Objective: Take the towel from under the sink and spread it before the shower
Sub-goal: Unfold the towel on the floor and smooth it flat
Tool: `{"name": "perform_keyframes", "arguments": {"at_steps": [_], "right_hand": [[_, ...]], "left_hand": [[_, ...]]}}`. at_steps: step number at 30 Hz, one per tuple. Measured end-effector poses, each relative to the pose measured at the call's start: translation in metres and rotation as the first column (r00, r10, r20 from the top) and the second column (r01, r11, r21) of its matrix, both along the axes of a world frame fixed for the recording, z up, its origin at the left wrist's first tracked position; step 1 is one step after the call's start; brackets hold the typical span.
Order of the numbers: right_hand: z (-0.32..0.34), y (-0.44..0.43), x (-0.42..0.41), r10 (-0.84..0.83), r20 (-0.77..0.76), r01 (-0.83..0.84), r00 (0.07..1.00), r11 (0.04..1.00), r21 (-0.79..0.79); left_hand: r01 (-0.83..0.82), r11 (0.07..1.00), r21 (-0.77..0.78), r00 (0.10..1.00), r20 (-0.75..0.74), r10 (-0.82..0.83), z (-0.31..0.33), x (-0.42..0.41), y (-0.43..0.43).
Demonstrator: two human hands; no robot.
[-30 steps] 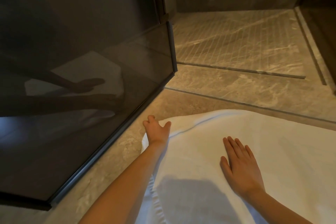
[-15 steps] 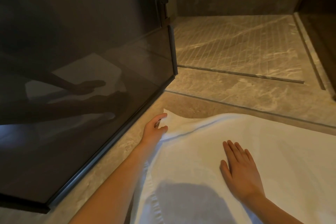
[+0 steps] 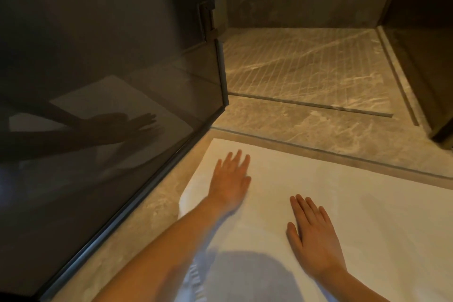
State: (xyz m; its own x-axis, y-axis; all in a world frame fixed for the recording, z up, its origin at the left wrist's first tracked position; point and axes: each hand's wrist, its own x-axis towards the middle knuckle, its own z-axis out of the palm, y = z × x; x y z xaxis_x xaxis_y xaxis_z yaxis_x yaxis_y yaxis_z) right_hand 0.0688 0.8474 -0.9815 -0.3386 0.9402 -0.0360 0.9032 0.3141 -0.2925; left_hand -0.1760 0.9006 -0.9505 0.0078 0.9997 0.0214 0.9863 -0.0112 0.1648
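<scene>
A white towel (image 3: 355, 203) lies spread flat on the marble floor, its far edge along the shower threshold (image 3: 318, 152). My left hand (image 3: 230, 179) presses flat on the towel's far left corner area, fingers straight and slightly blurred. My right hand (image 3: 313, 238) rests flat on the towel's middle, fingers straight and together. The shower floor (image 3: 301, 66), grooved marble, lies beyond the threshold. A shadow covers the towel's near edge.
A dark tinted glass shower door (image 3: 110, 105) stands open at the left, its bottom frame running diagonally just left of the towel. A metal hinge (image 3: 208, 22) sits on its far edge. A dark wall panel (image 3: 426, 44) borders the right side.
My left hand let go of the towel's far left corner, which now lies flat, and now presses on the towel with straight fingers. My right hand has stayed flat on the towel.
</scene>
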Motion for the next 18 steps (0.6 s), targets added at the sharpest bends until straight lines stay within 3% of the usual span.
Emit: {"name": "perform_keyframes", "arguments": {"at_steps": [5,8,14,18], "right_hand": [[-0.001,0.000,0.000,0.003,0.015,-0.004,1.000,1.000,0.017],[-0.002,0.001,-0.001,0.000,0.032,-0.001,0.999,1.000,0.026],[-0.002,0.002,0.000,0.008,0.032,-0.008,0.999,1.000,0.012],[-0.004,0.001,0.001,0.022,0.029,-0.022,0.999,1.000,-0.005]], "left_hand": [[0.182,0.982,-0.041,0.983,-0.025,-0.183,-0.014,0.050,0.000],[0.211,0.975,-0.070,0.977,0.009,-0.211,-0.016,0.067,0.015],[0.046,0.994,-0.099,0.998,0.036,-0.042,-0.028,0.032,0.032],[-0.165,0.982,-0.091,0.986,0.012,0.166,-0.036,-0.026,0.025]]}}
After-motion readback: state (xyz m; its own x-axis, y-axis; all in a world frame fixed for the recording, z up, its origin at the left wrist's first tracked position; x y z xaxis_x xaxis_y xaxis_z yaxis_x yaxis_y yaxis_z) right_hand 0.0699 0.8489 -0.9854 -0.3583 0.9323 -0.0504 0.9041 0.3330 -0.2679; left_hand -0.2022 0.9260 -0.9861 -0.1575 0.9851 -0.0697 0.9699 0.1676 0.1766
